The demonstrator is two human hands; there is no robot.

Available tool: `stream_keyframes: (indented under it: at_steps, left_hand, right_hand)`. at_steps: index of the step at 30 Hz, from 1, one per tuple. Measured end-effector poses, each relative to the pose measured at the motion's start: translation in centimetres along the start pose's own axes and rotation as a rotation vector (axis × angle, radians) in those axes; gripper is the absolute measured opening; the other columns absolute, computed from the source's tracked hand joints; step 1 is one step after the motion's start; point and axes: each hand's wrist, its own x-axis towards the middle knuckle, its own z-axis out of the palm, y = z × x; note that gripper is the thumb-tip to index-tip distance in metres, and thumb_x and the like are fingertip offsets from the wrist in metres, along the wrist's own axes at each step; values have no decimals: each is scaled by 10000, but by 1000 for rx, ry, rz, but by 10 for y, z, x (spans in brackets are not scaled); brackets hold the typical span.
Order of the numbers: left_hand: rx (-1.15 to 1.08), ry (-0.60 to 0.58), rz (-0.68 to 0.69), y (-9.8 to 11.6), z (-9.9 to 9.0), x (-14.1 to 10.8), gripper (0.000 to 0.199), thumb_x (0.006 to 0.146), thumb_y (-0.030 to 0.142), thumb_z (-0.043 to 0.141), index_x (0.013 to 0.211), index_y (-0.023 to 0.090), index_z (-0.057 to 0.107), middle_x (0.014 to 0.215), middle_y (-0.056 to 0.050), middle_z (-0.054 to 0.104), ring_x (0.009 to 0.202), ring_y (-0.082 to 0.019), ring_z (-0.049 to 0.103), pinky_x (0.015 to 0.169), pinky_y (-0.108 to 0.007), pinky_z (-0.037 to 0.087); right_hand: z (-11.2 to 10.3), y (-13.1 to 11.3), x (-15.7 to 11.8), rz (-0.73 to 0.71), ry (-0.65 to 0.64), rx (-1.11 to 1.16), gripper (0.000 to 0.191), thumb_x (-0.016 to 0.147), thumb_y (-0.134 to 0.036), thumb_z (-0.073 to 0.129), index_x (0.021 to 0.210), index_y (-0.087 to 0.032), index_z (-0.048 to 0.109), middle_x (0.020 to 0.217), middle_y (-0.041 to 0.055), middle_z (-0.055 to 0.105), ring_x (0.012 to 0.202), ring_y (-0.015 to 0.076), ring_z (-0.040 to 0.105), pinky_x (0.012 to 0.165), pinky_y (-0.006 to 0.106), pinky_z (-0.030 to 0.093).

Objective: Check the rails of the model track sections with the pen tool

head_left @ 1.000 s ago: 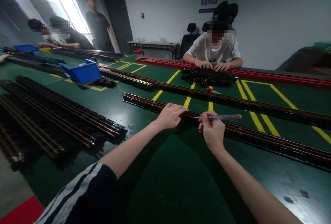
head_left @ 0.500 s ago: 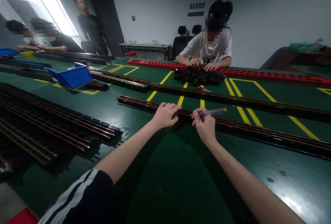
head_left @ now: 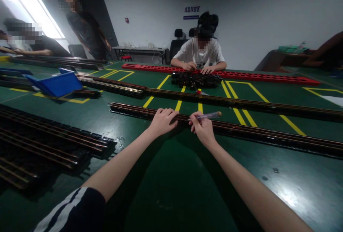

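Fingers loosely together, the left hand (head_left: pixel 162 123) best steadies the rail (head_left: pixel 254 132) close to the tool (head_left: pixel 211 115) pinched in the right hand's (head_left: pixel 205 131) fingers.

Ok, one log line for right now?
left hand: resting on long dark rail | right hand: holding clear-handled tool, tip at rail

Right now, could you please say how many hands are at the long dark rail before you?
2: the left hand rests on the rail; the right hand, to its right, holds a clear-handled tool. None seems hidden.
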Motion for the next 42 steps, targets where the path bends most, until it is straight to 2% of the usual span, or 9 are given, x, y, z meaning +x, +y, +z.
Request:
stream_keyframes:
  at_steps: [6,15,22,28,42]
  left_hand:
    - [3,-8,-3,1,-1,0,307,861,305,446,1131,189,532,1108,-65,616,999,-217,551,865,-381,355]
    - [10,12,6,1,-1,0,302,862,296,437,1124,186,538,1102,-65,621,988,-212,561,862,-377,357]
    - [-2,-2,1,1,-2,0,312,869,313,438,1133,180,538,1119,-68,616,989,-216,560,870,-384,361]
    - [-2,-5,1,1,-3,0,313,869,321,441,1129,177,539,1110,-73,617,982,-216,559,877,-387,363]
    - [33,6,-26,9,-2,0,296,864,255,413,1121,174,536,1116,-89,617,1006,-233,551,885,-403,358]
  right_hand:
    - [1,2,-1,10,26,65,252,863,-416,459,750,-194,502,607,-16,553,421,93,517,390,204,392]
    - [1,2,-1,40,153,107,275,852,-440,456,740,-192,493,566,-26,539,388,91,505,371,201,380]
    - [-1,-2,-2,13,97,4,252,857,-411,459,738,-193,501,586,-10,568,409,98,519,381,204,386]
    - [-1,-2,-2,3,100,-32,250,867,-407,447,744,-197,504,596,0,588,418,107,532,392,216,404]
    - [1,0,-3,42,134,32,249,859,-416,458,751,-196,502,594,-3,596,404,104,522,406,220,403]
